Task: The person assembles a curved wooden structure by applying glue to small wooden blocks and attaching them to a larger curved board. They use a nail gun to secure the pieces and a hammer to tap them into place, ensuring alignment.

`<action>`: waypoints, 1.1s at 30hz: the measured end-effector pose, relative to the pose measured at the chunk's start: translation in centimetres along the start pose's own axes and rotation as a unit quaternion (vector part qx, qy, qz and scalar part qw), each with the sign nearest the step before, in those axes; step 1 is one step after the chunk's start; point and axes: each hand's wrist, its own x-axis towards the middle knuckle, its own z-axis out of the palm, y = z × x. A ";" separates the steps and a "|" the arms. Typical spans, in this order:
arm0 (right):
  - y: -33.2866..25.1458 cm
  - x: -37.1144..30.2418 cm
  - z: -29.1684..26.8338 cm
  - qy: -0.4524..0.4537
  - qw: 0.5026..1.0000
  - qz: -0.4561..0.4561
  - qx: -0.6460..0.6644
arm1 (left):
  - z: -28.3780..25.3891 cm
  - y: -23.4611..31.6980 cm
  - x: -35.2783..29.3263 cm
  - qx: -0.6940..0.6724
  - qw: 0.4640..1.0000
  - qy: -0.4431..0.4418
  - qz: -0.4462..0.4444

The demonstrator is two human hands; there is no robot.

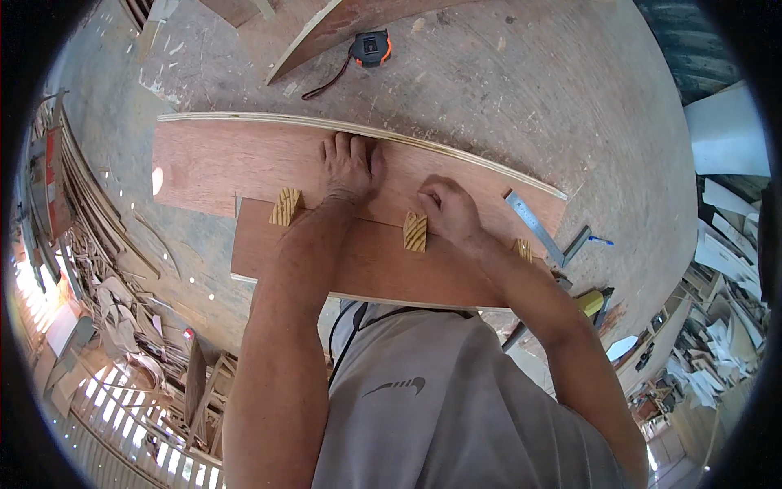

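Currently we press the left hand [350,167] flat, fingers spread, on the upper reddish-brown plywood board [244,163], while the right hand [448,210] pinches the middle striped triangular wood block [415,231]; two such blocks [286,207] already stand along the joint with the lower plywood board [366,265].

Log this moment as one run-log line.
left hand flat on upper board | right hand at middle block | lower board | square right

both bare forearms come in from the lower edge and reach forward, the left nearly straight, the right angling in from the right side. left hand [350,167] lies flat, palm down, fingers together and pointing away. right hand [448,209] is curled, knuckles up.
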 end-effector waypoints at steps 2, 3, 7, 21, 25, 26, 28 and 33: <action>1.6 -0.4 1.2 0.026 0.999 -0.009 0.022 | 0.1 -0.1 -0.3 0.009 1.000 0.016 0.005; 1.8 -0.3 1.2 0.037 0.999 -0.017 0.032 | 0.0 -0.1 -0.2 0.014 0.999 0.028 0.005; 1.8 -1.2 0.0 0.055 0.957 0.206 0.198 | -0.1 0.2 -0.1 0.014 1.000 0.017 0.011; -0.8 -0.8 0.9 -0.071 0.973 0.216 0.049 | -0.2 -0.2 -0.3 -0.035 0.996 -0.073 -0.036; -1.1 -1.1 1.1 0.003 0.996 0.094 0.013 | 0.5 -0.5 -0.5 -0.023 1.000 0.019 0.004; -1.2 -1.4 1.4 0.008 0.997 0.078 0.001 | 0.6 -0.5 -0.6 -0.028 0.999 0.035 0.006; -1.3 -1.7 1.4 0.022 0.998 0.046 -0.030 | 0.8 -0.4 -0.4 -0.037 0.997 0.068 0.016; -2.3 -2.6 1.0 -0.033 0.993 0.108 0.033 | 0.4 -0.3 -0.3 -0.039 0.998 0.054 0.014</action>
